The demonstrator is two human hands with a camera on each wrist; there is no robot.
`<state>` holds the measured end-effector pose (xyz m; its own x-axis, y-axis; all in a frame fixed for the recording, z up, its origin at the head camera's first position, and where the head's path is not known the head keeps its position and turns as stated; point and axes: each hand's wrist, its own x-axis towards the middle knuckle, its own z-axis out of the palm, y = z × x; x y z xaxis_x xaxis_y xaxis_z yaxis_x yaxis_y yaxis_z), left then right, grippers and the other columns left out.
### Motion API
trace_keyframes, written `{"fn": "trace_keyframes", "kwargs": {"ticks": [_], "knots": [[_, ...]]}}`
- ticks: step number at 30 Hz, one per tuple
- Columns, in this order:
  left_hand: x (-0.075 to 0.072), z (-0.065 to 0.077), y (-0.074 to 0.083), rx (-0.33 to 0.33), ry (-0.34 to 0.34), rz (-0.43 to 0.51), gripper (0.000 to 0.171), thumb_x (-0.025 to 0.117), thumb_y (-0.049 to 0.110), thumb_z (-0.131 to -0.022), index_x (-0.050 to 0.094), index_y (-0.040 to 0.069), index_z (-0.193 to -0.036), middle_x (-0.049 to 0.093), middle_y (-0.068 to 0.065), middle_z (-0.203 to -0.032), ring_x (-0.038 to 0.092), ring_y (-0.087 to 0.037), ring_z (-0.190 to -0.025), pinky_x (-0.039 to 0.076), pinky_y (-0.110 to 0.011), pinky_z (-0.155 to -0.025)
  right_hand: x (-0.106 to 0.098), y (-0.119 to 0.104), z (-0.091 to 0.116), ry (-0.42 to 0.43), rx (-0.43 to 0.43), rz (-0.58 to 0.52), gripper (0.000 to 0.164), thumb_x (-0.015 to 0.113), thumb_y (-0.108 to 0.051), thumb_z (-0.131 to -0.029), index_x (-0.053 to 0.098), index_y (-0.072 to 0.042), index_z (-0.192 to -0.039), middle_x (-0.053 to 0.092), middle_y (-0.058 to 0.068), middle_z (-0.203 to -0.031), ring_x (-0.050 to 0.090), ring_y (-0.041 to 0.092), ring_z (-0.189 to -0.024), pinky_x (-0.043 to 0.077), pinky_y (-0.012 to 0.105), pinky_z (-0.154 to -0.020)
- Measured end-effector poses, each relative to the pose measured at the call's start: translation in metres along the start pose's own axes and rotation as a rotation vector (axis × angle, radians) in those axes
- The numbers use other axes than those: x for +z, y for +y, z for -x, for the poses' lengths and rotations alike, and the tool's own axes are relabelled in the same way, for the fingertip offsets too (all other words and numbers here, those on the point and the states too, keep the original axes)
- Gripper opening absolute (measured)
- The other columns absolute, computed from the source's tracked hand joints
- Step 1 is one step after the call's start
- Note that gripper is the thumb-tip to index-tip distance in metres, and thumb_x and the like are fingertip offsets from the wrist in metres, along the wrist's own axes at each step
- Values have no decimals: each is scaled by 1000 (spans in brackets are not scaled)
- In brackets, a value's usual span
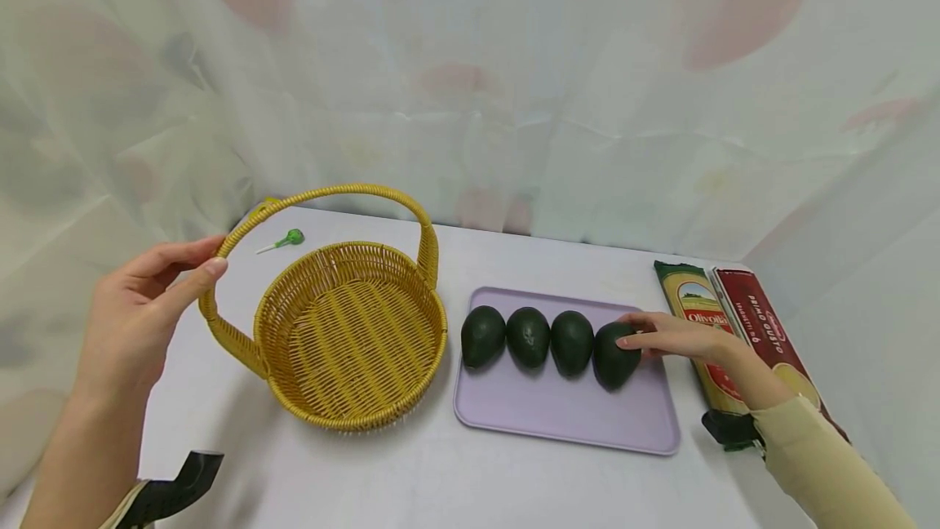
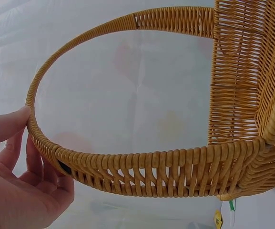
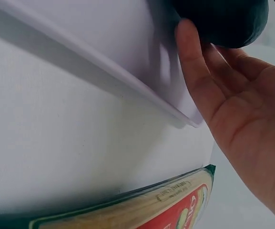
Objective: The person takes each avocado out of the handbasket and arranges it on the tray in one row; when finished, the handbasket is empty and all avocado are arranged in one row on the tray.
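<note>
My left hand (image 1: 150, 292) pinches the arched handle (image 1: 352, 188) of a yellow woven basket (image 1: 356, 366) between thumb and fingers. The basket's round bowl holds nothing and tips a little toward me. In the left wrist view the thumb presses on the handle (image 2: 142, 167) while the fingers curl behind it. To the right, a lilac tray (image 1: 558, 415) carries several dark green avocados in a row. Around the rightmost avocado (image 1: 615, 362) my right hand (image 1: 676, 335) has its thumb and fingers; in the right wrist view they hold the avocado (image 3: 228, 21) at its sides.
Right of the tray lie a green-and-red Olivoila pasta packet (image 1: 698, 300) and a dark red spaghetti packet (image 1: 764, 321). Behind the basket are a green lollipop (image 1: 295, 237) and a small yellow item (image 1: 264, 206). A patterned curtain (image 1: 470, 104) hangs along the table's back edge.
</note>
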<state>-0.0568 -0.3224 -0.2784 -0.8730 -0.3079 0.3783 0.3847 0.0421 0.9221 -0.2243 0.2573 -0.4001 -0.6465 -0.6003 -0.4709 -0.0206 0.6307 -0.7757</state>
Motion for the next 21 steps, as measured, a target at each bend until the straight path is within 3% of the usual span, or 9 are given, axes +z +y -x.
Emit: {"fn": "trace_keyframes", "kwargs": {"ticks": [11,21], "knots": [[1,0,0,10,-5,22,26,64,-15,-86,69,-8,-111,73,-3,-102,64,-12,-88,50,-11,-80,1,0,0,76,-32,63,54,66,-31,-93,47,-7,-138,52,14,-122,60,27,-86,47,39,-81],[1,1,0,20,-11,24,26,63,-15,-86,68,-10,-110,72,-4,-101,64,-12,-87,50,-12,-79,1,-6,9,115,-77,92,59,67,-30,-91,45,-5,-141,48,19,-137,49,31,-118,47,38,-90]]}}
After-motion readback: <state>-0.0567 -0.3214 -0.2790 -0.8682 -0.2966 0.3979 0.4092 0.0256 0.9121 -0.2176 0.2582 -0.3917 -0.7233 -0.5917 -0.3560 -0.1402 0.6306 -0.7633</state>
